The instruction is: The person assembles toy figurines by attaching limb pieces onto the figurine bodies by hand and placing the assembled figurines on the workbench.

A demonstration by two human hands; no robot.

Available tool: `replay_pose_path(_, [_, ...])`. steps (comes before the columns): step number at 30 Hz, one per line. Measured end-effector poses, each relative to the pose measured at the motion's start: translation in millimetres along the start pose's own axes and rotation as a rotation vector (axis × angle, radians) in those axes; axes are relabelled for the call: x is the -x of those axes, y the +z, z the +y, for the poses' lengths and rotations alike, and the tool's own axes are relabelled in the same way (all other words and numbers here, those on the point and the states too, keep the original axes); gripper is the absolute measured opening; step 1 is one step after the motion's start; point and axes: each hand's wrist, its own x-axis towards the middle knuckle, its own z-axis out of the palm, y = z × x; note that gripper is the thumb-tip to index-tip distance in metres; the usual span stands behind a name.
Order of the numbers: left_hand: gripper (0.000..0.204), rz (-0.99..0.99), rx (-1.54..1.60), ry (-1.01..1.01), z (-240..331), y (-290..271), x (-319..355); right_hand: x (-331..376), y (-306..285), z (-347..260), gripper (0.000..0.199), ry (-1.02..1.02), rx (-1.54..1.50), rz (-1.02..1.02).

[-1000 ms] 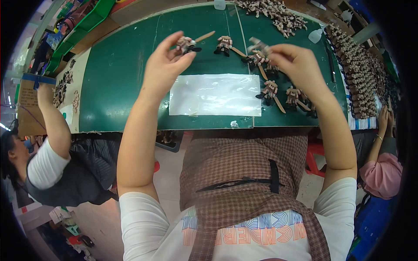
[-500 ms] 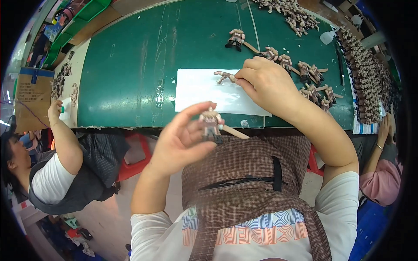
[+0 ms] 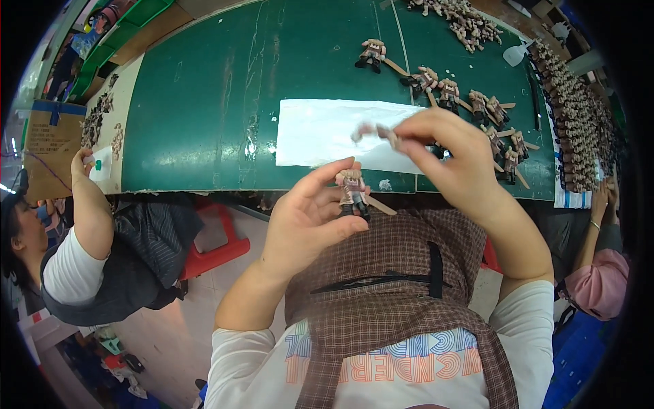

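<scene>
My left hand (image 3: 303, 217) is closed around a small headless figurine (image 3: 352, 191) with a pale brown top and black boots, held upright just off the table's near edge. From its side sticks a flat wooden stick (image 3: 381, 206). Between the thumb and fingers of my right hand (image 3: 453, 150) is a small figurine part (image 3: 381, 133), pale and brown, smeared by motion; its exact shape is unclear. That part hovers over the right half of a white paper sheet (image 3: 313, 133) lying on the green tabletop (image 3: 197, 116).
Figurines on wooden sticks (image 3: 448, 94) lie right of the paper, one farther back (image 3: 372, 56). Loose parts (image 3: 470, 27) are heaped at the far right, near a white squeeze bottle (image 3: 516, 53). Dense figurine rows (image 3: 575, 129) line the right side. Co-workers sit either side.
My right hand has lifted the small part off the paper and brought it right and nearer to me. My left hand has shifted slightly right with the figurine.
</scene>
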Motion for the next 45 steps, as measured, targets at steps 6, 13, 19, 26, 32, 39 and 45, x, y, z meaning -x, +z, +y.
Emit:
replay_pose_path(6, [0.076, 0.014, -0.094, -0.029, 8.0, 19.4, 1.7, 37.1, -9.1, -15.5, 0.023, -0.283, -0.132, -0.006])
replay_pose_path(13, [0.082, -0.057, -0.186, 0.046, 0.6, 30.0, 0.1, 49.2, -13.3, -11.7, 0.024, -0.382, -0.059, -0.025])
replay_pose_path(19, [0.084, -0.044, -0.287, 0.075, -0.7, 32.9, 2.5, 51.9, -14.7, -11.2, 0.023, -0.386, -0.03, -0.017])
replay_pose_path(26, [0.071, -0.089, -0.028, 0.138, -8.4, 35.4, 3.0, 55.7, -13.5, -12.5, 0.024, -0.459, 0.018, 0.049])
replay_pose_path(32, [0.054, -0.155, 0.115, 0.132, -21.9, 19.2, -1.4, 56.7, -13.4, -18.8, 0.023, -0.476, 0.033, 0.06])
replay_pose_path(39, [0.044, 0.074, 0.136, 0.149, -31.2, 23.2, -4.1, 42.8, -7.6, -20.1, 0.025, -0.354, 0.005, -0.015])
replay_pose_path(45, [0.042, 0.175, 0.211, 0.083, -31.5, 26.7, 1.2, 45.4, 3.9, -20.8, 0.043, -0.254, 0.034, -0.099])
